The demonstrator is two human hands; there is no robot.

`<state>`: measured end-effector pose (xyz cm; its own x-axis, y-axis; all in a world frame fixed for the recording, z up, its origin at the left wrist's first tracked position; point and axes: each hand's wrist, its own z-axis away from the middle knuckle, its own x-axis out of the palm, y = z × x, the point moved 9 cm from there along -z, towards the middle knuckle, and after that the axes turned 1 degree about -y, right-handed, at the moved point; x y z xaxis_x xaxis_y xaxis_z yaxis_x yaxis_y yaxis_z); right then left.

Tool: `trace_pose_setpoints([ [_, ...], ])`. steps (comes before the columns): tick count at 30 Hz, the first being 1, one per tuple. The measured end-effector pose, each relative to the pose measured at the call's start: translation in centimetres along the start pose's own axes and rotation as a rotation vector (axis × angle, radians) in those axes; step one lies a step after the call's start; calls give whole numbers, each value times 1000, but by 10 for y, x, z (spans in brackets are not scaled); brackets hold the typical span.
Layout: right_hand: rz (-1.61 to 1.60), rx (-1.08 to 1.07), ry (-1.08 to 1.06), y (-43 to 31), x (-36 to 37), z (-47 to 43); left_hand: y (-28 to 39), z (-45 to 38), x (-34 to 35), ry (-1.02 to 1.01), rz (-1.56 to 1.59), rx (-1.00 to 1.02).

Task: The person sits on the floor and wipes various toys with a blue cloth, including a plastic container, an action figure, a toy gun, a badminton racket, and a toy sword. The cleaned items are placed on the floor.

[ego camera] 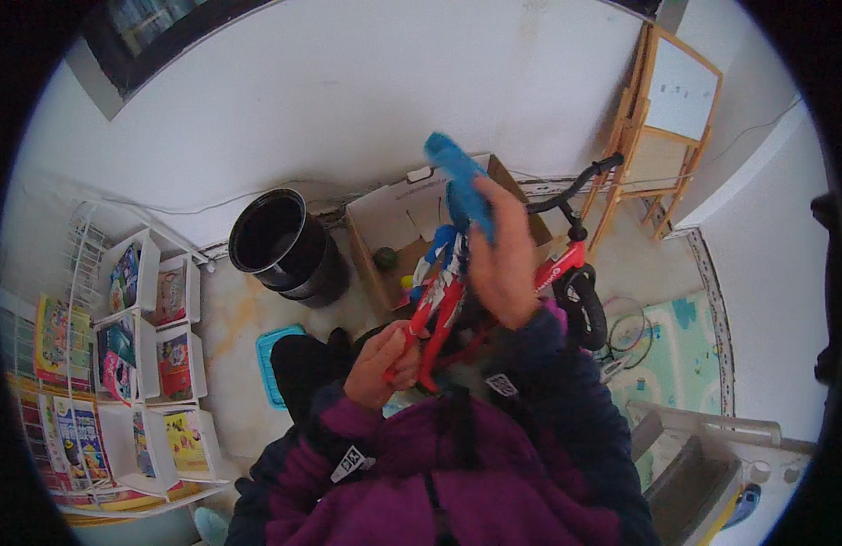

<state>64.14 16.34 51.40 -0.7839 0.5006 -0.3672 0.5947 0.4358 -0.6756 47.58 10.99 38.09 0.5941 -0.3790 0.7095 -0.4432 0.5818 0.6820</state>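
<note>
My left hand (387,365) grips the red lower leg of a toy figure (438,300) with a red, white and blue body. At the figure's upper end, my right hand (503,259) holds a light-blue cloth (465,181), which partly covers the figure's top. Just beyond my hands stands an open cardboard box (370,256) with a dark green round thing (385,258) and other small items inside. Part of the box is hidden behind the figure and my right hand.
A red balance bike (564,259) stands to the right of the box, a black bucket (267,232) to its left. White racks with picture books (178,368) stand at left, near a turquoise plastic lid (274,362). A wooden easel (680,89) leans at back right; rackets (629,334) lie below.
</note>
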Motion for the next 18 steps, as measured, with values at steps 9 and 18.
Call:
trace_pose_setpoints([
  [9, 123, -280, -245, -84, 57, 74, 22, 19, 11, 109, 151, 223],
  [18, -578, 309, -637, -42, 30, 133, 57, 36, -14, -59, 168, 308],
])
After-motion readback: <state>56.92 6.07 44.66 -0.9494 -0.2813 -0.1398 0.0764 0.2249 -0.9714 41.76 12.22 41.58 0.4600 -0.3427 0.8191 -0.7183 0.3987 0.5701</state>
